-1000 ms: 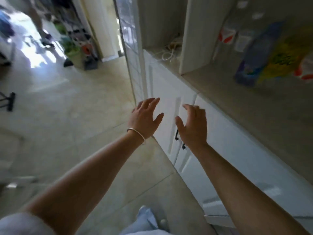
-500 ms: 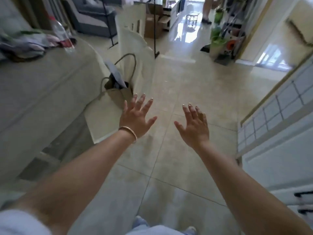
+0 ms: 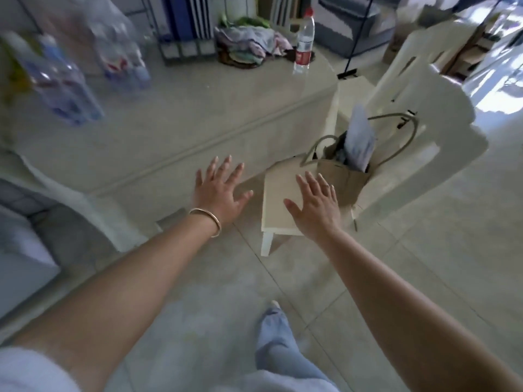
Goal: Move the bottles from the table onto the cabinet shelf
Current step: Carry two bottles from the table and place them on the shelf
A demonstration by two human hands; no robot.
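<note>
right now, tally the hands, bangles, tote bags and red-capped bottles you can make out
hands: 2 (left hand, right hand)
bangle: 1
tote bag: 1
red-capped bottle: 1
total: 5
blurred bottles at left: too smeared to count

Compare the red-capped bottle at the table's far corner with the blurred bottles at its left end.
The red-capped bottle stands alone near the far right corner of the table; the left bottles are bunched in a group. It looks sharp, with a red label; they are blurred, with blue showing on some. It stands beside a heap of cloth; they do not. All are clear plastic, on the table, with neither hand touching them.
</note>
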